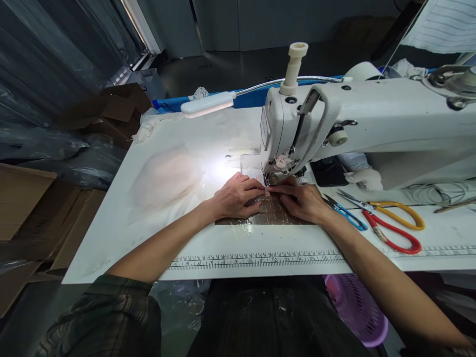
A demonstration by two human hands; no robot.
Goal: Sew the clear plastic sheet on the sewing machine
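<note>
My left hand point(241, 196) and my right hand point(300, 198) meet just in front of the presser foot point(268, 179) of a white sewing machine point(357, 119). Between their closed fingertips is a small strip of pale pink fabric point(267, 192), mostly covered by the fingers. Both hands rest low over a brown plate point(273, 213) set in the table, with bits of thread scattered on it. A little pink bunch point(282, 161) is stuck on the machine head above the foot.
Right of my right hand lie blue thread snips point(349, 217) and scissors with one red and one yellow handle point(397, 233). A lamp point(208, 104) lights the white table point(122, 243). Sheer pinkish fabric point(167, 178) sits at left. A ruler strip point(256, 260) edges the front; below is a purple basket point(360, 312).
</note>
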